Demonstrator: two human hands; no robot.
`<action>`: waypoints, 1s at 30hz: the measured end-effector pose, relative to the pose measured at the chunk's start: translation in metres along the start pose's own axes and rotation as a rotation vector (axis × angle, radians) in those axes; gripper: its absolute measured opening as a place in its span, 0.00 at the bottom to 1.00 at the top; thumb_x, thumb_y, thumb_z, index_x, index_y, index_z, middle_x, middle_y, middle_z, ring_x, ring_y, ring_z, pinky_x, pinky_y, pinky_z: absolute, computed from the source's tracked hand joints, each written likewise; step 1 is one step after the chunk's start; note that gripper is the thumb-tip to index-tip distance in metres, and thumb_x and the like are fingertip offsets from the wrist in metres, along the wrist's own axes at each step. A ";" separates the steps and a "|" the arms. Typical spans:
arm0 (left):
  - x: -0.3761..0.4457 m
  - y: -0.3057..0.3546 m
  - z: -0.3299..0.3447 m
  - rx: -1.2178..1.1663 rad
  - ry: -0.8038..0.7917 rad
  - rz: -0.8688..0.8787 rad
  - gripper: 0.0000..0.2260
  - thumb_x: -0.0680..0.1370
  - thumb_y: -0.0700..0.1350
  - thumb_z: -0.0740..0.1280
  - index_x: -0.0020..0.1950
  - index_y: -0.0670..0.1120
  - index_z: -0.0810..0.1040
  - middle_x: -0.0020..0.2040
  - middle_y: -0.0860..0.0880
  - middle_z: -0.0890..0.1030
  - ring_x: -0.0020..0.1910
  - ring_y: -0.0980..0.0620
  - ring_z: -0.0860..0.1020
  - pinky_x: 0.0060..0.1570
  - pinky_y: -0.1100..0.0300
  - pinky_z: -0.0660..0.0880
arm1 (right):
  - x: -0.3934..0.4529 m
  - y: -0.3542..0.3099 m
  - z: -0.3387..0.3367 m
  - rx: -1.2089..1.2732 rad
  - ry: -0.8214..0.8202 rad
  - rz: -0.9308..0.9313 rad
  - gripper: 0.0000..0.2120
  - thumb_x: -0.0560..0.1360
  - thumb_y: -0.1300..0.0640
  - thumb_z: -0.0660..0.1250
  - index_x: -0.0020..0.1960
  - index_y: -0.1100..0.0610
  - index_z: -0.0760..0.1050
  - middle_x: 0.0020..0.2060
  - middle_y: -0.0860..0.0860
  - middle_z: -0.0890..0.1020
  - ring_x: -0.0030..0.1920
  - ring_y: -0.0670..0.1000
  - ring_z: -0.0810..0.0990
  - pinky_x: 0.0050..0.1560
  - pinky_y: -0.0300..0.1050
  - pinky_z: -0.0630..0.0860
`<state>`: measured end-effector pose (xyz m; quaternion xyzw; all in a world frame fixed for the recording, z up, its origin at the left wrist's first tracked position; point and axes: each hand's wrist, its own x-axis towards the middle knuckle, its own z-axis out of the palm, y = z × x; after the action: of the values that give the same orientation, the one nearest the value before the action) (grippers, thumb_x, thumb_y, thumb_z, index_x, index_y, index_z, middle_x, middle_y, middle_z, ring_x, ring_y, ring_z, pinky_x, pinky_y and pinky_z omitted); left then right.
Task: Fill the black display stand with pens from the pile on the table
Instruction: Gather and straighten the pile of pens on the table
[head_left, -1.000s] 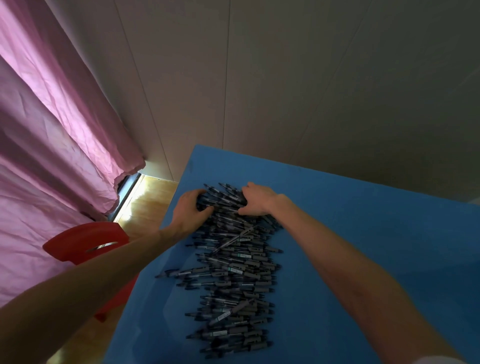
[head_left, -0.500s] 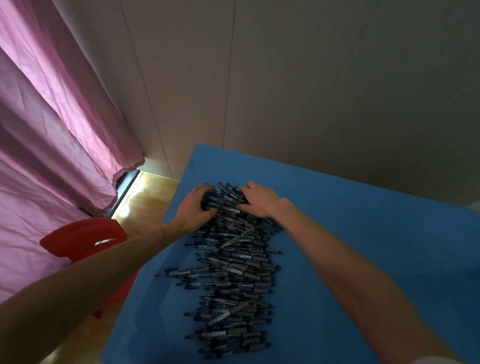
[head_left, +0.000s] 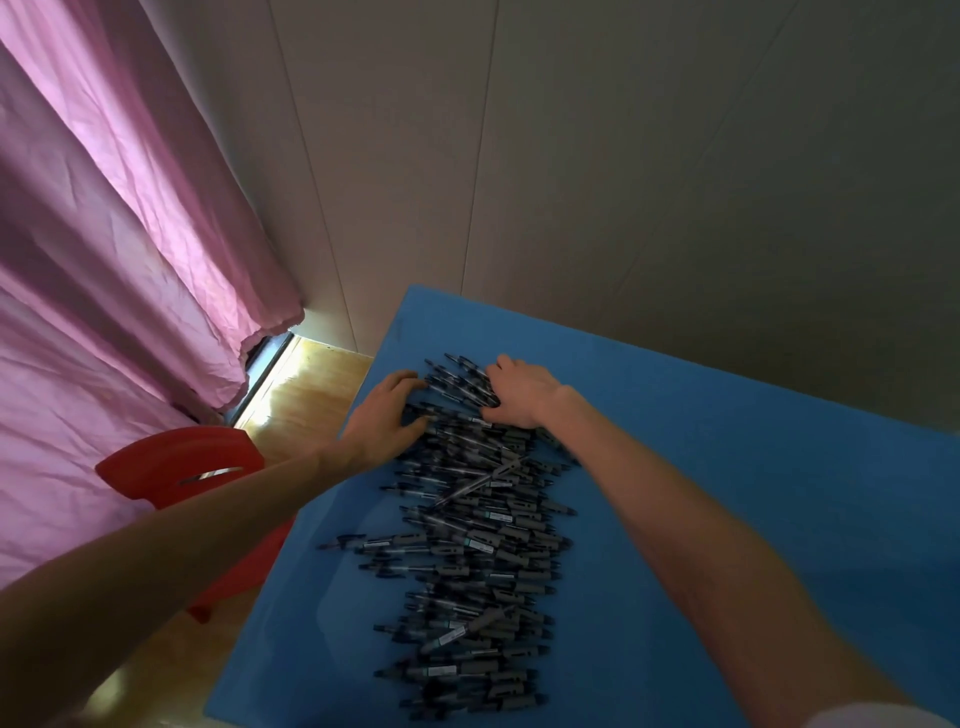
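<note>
your left hand (head_left: 383, 415) and right hand (head_left: 521, 392) both sit at the far end of the pile of pens (head_left: 470, 525), which runs in a long heap down the blue surface (head_left: 727, 467) toward you. the left hand's fingers (head_left: 402, 378) curl over the far left edge of the pile and the right hand's fingers (head_left: 501, 364) curl down into its top; whether either has actually closed round any pens, i cannot tell. the black display stand is not in view, so look for it before you lift anything.

judging by this, you are gathering a bunch from the far end of the pile. take only as many as one hand can hold aligned, tips all one way, since most pens in the pile already lie crosswise. draw them toward the pile's middle, not its left edge, where the surface ends close by and loose pens could roll off.
</note>
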<state>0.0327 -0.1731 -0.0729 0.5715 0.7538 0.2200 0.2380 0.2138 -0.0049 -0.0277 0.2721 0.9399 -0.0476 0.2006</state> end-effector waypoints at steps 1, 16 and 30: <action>-0.002 -0.002 0.001 0.007 0.002 0.011 0.26 0.80 0.50 0.68 0.76 0.45 0.68 0.77 0.48 0.64 0.74 0.47 0.67 0.72 0.51 0.68 | 0.000 0.001 0.001 0.016 -0.004 0.008 0.27 0.80 0.40 0.63 0.68 0.60 0.68 0.62 0.57 0.72 0.57 0.57 0.75 0.54 0.51 0.75; 0.000 -0.007 0.000 0.048 0.006 0.041 0.16 0.80 0.47 0.67 0.67 0.46 0.77 0.62 0.47 0.76 0.63 0.47 0.73 0.63 0.50 0.73 | -0.008 -0.003 0.007 0.041 -0.023 0.059 0.21 0.83 0.41 0.61 0.59 0.59 0.70 0.47 0.52 0.73 0.44 0.54 0.74 0.42 0.48 0.70; 0.003 -0.002 -0.003 0.075 -0.011 0.043 0.16 0.80 0.47 0.67 0.67 0.46 0.77 0.62 0.46 0.76 0.63 0.46 0.73 0.63 0.51 0.72 | -0.008 -0.002 0.012 0.185 0.014 0.063 0.16 0.82 0.45 0.66 0.47 0.58 0.70 0.38 0.52 0.74 0.37 0.52 0.73 0.33 0.46 0.66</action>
<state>0.0291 -0.1712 -0.0723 0.5973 0.7478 0.1933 0.2160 0.2231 -0.0133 -0.0351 0.3192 0.9238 -0.1259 0.1696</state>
